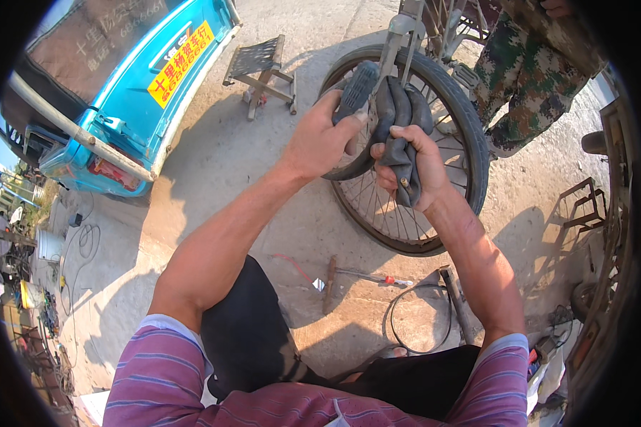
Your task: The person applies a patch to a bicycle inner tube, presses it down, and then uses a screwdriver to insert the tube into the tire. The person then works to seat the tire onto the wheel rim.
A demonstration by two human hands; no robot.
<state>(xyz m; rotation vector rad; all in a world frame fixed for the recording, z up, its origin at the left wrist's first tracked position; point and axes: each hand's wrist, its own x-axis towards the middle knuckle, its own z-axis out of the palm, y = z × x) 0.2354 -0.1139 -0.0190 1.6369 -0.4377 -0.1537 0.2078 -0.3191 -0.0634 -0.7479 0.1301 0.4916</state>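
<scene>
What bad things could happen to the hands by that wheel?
The left hand grips the tyre close to the spokes, so fingers might get pinched if the wheel turns. The folded tube in the right hand could slip. Tools by the feet could trip someone.

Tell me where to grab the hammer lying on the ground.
Take the hammer by the lower end of its wooden handle, coming straight down from above. It lies flat on the concrete, handle running toward the person, and that end looks free of the screwdriver beside it.

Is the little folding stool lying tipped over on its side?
No, the folding stool stands upright on its legs on the concrete ground, beyond the bicycle wheel.
</scene>
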